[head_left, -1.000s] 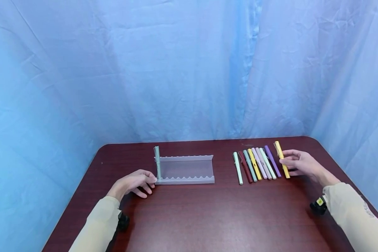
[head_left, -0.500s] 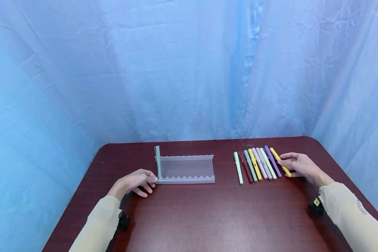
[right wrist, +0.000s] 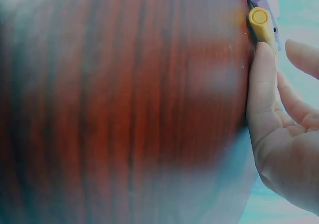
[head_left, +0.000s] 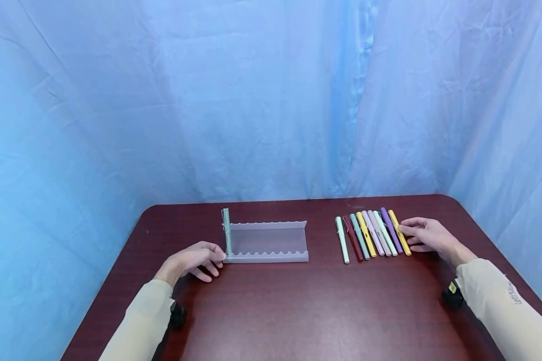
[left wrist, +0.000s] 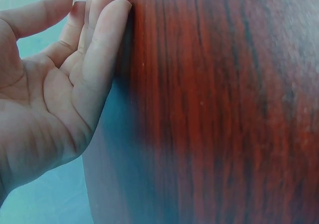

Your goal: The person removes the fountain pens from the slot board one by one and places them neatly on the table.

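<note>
A clear pen rack (head_left: 267, 258) with scalloped front and back rails lies left of the table's middle. One grey-green pen (head_left: 227, 233) rests in its leftmost notches. My left hand (head_left: 197, 260) pinches the rack's near left corner between thumb and fingers; in the left wrist view that corner is mostly hidden behind the fingers. At the right, a yellow pen (head_left: 399, 233) lies at the end of a row of pens, beside a purple pen (head_left: 390, 230). My right hand (head_left: 431, 238) touches the yellow pen's right side, its fingers nearly straight and the thumb apart in the right wrist view.
The row holds several more capped pens, among them a pale green pen (head_left: 342, 240) at its left end and a dark red pen (head_left: 353, 239). Bare dark wood table (head_left: 298, 311) stretches in front. Blue curtains (head_left: 262, 100) hang behind and at both sides.
The right hand has brought the yellow pen left and laid it down alongside the purple pen; the pen has turned from tilted to lined up with the row. The left hand keeps its place.
</note>
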`<state>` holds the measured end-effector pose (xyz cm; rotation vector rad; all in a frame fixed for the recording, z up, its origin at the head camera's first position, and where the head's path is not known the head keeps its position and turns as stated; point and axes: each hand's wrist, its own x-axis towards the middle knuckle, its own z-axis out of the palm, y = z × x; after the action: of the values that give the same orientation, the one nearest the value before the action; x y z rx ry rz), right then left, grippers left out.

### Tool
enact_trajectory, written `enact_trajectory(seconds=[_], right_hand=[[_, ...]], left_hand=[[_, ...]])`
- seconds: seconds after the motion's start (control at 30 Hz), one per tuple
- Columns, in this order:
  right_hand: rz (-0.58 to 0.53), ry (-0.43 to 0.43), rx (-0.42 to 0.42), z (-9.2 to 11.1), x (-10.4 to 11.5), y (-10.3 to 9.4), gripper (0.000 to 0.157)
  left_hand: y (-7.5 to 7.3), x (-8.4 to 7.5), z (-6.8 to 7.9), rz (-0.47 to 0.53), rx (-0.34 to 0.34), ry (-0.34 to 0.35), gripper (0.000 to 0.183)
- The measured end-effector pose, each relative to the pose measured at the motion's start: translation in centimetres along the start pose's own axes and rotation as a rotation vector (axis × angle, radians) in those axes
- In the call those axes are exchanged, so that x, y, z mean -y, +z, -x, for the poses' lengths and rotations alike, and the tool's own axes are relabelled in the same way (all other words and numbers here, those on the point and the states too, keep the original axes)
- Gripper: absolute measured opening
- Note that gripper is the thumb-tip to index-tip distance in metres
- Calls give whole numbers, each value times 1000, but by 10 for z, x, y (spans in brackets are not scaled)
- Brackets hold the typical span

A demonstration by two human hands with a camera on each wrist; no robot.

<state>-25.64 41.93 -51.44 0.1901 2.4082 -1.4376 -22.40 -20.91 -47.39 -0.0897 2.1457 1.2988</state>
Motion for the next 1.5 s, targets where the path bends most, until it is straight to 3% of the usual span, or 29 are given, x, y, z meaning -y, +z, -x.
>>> enact_trajectory(seconds=[0.4,0.63,0.77,1.1,1.33,1.5], right_hand=[[-28,-16,-10,-1,-1,-2,71],[-24,-185,-112,6,22,5,62],[-33,-273,-117,14,46,24,56],[-149,-403,-3,29,105,75,45],[-235,-426,102,28,128,105,47],[-314,-446,169,23,144,137,46]], left_hand=[[-1,-2,-8,-1,5,3,20],[-1,-2,-10,-4,3,16,20],[0,0,-11,-5,-11,19,18],[7,-1,-13,6,-7,39,18],[7,-2,-10,-7,-15,44,18],[5,-2,-8,-4,-16,41,19]])
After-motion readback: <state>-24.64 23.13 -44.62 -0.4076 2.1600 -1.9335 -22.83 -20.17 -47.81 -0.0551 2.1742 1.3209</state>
